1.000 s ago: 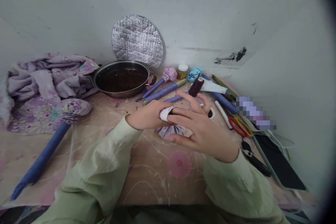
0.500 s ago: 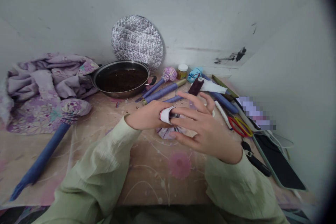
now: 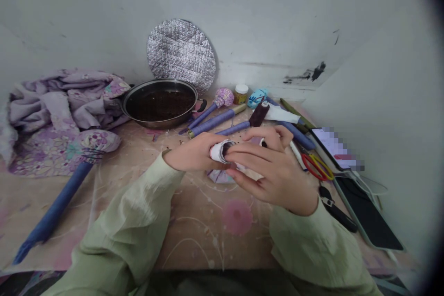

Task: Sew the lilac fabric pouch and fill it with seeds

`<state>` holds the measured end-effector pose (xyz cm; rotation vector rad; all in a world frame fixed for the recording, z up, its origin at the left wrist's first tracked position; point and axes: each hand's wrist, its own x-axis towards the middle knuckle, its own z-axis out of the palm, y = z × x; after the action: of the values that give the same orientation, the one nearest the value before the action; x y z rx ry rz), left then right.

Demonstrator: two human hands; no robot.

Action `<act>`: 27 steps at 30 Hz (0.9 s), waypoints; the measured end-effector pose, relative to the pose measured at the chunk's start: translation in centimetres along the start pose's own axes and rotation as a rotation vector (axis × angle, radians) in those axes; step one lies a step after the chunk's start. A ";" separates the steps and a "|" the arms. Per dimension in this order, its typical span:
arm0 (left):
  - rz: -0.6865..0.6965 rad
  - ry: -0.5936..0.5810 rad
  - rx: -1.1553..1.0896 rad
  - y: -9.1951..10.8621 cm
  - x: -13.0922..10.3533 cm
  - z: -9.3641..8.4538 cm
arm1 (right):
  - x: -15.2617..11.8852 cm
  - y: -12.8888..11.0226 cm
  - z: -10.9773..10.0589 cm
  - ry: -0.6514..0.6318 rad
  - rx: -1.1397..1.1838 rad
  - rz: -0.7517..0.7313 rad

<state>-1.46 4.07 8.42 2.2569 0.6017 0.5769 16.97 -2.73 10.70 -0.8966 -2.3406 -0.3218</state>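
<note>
Wrapped round a white paper roll [image 3: 218, 152] at the middle of the table is my left hand [image 3: 194, 151]. The roll's hollow end faces right. My right hand [image 3: 277, 173] has its fingertips at that open end, its index finger and thumb bent. A small dark-ended object [image 3: 262, 142] shows between its fingers, partly hidden; I cannot make out what it is. Beneath both hands lies a piece of purple patterned cloth [image 3: 220, 176], mostly covered by them.
A pan [image 3: 159, 122] of dark material stands at the back, beside bunched floral cloth [image 3: 62, 111]. A cloth-headed blue stick [image 3: 62, 199] lies left. Scissors [image 3: 321, 169], a phone [image 3: 369, 215] and a thread spool [image 3: 258, 114] are on the right.
The paper roll's open end has turned more toward the camera. My right fingers have curled closer together, and the small dark-ended object now shows between them.
</note>
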 end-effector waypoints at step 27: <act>0.046 0.052 -0.007 -0.2 0.4 1.0 | -0.1 -0.2 0.6 -0.196 0.070 0.078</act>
<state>-0.62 3.94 7.72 2.2607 0.5737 0.6616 16.60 -2.64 10.14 -1.0220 -2.4696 -0.1233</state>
